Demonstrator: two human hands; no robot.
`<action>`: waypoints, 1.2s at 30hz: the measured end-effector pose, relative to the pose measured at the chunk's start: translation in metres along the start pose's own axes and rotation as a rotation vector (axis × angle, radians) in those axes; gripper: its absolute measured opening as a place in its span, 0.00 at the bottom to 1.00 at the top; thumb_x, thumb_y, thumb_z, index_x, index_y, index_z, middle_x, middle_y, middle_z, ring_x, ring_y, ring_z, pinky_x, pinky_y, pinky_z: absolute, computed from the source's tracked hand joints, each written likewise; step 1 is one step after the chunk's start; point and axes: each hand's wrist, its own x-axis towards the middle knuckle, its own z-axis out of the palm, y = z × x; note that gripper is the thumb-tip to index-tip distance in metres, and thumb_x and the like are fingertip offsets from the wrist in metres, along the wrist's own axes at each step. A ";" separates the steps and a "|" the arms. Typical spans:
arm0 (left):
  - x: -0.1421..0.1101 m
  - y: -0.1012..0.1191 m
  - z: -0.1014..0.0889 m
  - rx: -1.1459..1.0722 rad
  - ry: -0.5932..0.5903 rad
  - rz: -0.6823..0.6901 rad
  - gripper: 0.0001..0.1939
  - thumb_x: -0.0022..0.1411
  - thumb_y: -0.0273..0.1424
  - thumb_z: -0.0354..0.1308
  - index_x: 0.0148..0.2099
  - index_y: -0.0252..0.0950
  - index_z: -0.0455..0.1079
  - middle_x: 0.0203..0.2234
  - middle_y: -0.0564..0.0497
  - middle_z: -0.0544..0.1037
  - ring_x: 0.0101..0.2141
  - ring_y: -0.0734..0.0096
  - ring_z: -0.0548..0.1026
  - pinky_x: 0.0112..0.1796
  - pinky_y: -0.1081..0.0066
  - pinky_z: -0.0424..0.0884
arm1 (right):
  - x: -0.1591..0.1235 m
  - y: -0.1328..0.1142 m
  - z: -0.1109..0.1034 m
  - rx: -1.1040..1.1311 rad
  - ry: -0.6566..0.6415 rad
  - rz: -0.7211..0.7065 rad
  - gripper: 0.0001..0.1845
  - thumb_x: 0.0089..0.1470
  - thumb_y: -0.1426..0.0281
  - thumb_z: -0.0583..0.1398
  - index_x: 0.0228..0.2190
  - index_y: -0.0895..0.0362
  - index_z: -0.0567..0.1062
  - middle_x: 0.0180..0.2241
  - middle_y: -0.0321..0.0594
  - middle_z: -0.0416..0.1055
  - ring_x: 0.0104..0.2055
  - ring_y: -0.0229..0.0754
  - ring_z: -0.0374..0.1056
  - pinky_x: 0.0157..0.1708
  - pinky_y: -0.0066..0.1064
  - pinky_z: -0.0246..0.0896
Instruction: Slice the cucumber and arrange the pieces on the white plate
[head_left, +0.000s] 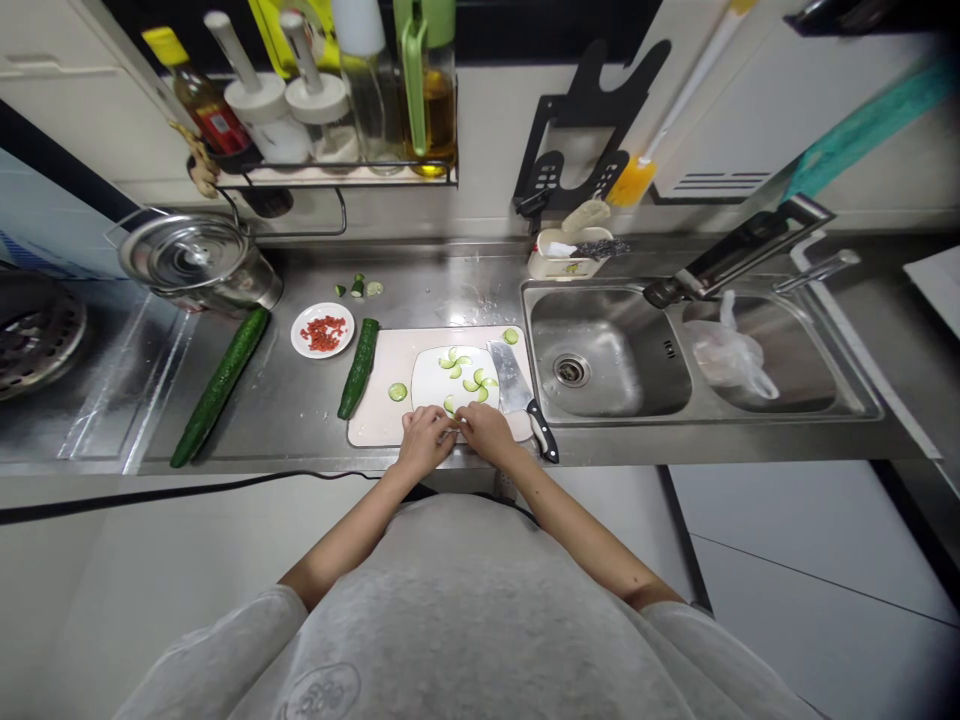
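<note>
My left hand (424, 436) and my right hand (484, 430) meet at the near edge of a white square plate (431, 385) that lies on a pale cutting board (390, 365). The fingers of both hands are pinched together over something small at the plate's rim; I cannot make out what. Several thin cucumber slices (466, 372) lie fanned on the plate. A cleaver (517, 390) with a black handle rests on the board's right side, beside my right hand. One loose slice (397, 392) lies left of the plate.
A cut cucumber (358, 367) lies along the board's left edge, a whole cucumber (221, 385) farther left. A small dish of red pieces (322, 330), a lidded steel pot (191, 258), a double sink (622, 365) with a plastic bag (731, 355), and a bottle rack (337, 175) surround the counter.
</note>
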 end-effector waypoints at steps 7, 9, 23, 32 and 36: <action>0.001 0.001 0.001 -0.002 -0.010 -0.012 0.07 0.62 0.35 0.55 0.39 0.43 0.74 0.39 0.49 0.73 0.44 0.63 0.66 0.43 0.61 0.55 | 0.001 0.001 -0.001 0.019 -0.018 0.004 0.13 0.62 0.67 0.52 0.39 0.55 0.75 0.36 0.43 0.71 0.39 0.41 0.63 0.34 0.29 0.48; 0.000 0.001 0.002 -0.005 -0.010 -0.022 0.07 0.62 0.35 0.56 0.39 0.43 0.73 0.38 0.49 0.73 0.44 0.63 0.66 0.43 0.61 0.55 | 0.001 0.001 -0.001 0.023 -0.013 0.003 0.12 0.62 0.67 0.52 0.39 0.55 0.75 0.36 0.43 0.71 0.39 0.41 0.63 0.34 0.29 0.48; 0.000 -0.003 -0.001 -0.003 -0.021 -0.067 0.07 0.59 0.35 0.59 0.40 0.43 0.73 0.39 0.49 0.74 0.45 0.62 0.67 0.44 0.60 0.54 | -0.009 0.005 -0.002 0.049 -0.012 -0.045 0.11 0.58 0.72 0.54 0.39 0.57 0.75 0.36 0.43 0.70 0.39 0.42 0.63 0.36 0.30 0.49; 0.003 -0.001 -0.002 -0.069 -0.041 -0.140 0.03 0.59 0.33 0.60 0.36 0.43 0.75 0.38 0.51 0.74 0.44 0.63 0.67 0.43 0.61 0.54 | -0.009 0.000 -0.001 0.030 -0.016 -0.065 0.09 0.57 0.70 0.56 0.38 0.56 0.75 0.37 0.42 0.70 0.40 0.42 0.62 0.36 0.30 0.49; 0.005 0.000 -0.006 -0.102 -0.034 -0.176 0.03 0.59 0.33 0.59 0.35 0.43 0.75 0.38 0.51 0.74 0.44 0.63 0.67 0.42 0.61 0.54 | -0.008 -0.001 -0.001 0.049 -0.012 -0.059 0.09 0.57 0.71 0.56 0.38 0.56 0.75 0.37 0.42 0.69 0.40 0.42 0.62 0.36 0.30 0.49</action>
